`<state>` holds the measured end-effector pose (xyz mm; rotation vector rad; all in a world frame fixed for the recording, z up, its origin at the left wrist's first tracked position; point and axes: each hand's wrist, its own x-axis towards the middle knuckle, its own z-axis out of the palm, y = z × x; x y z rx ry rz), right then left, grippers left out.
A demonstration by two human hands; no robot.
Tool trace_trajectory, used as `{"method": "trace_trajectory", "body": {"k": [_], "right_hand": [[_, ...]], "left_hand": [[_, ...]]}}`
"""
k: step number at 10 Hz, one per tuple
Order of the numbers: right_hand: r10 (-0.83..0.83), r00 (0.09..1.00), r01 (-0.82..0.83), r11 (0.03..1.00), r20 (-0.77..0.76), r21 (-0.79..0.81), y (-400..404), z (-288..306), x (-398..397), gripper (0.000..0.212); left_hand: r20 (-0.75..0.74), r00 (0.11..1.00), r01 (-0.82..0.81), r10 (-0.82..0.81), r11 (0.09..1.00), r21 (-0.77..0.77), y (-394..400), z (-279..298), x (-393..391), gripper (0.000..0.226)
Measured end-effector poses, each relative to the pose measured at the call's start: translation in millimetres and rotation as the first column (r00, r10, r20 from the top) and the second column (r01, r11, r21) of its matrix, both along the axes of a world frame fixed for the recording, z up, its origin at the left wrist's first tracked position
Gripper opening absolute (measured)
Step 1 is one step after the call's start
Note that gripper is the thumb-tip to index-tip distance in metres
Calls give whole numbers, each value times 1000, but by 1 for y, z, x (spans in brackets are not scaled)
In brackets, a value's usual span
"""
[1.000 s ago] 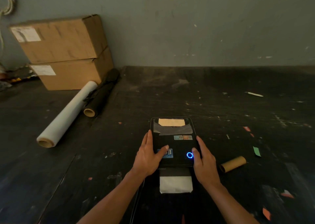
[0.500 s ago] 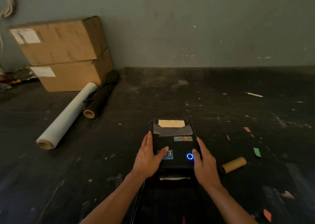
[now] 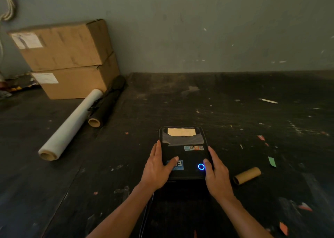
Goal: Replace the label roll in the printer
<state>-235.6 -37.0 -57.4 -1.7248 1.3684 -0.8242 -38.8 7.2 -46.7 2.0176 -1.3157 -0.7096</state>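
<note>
Printer (image 3: 184, 152): black plastic, glossy lid with clear window. Table (image 3: 235, 114): matt black, rough, scuffed and flecked. Boxes (image 3: 66, 56): brown corrugated cardboard, paper labels. Core (image 3: 247, 175): bare brown cardboard. Film roll (image 3: 70, 127): translucent plastic on a cardboard tube.

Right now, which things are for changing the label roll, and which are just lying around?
For the job: printer, left hand, right hand, empty core.
Lying about: boxes, clear film roll, black roll, paper scraps.
</note>
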Motion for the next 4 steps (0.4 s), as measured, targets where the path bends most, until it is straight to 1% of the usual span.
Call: {"method": "trace_trajectory", "body": {"k": [2, 3, 4], "right_hand": [[0, 1000, 0, 1000, 1, -14, 1, 5, 1, 53], [33, 998, -31, 999, -53, 28, 0, 11, 0, 53], [2, 992, -10, 998, -126, -64, -5, 35, -4, 53]], "left_hand": [[15, 1000, -8, 8, 999, -33, 0, -1, 0, 97], [-8, 1000, -16, 15, 999, -31, -1, 1, 0, 97], [-71, 997, -24, 23, 1000, -17, 1, 4, -1, 98]]}}
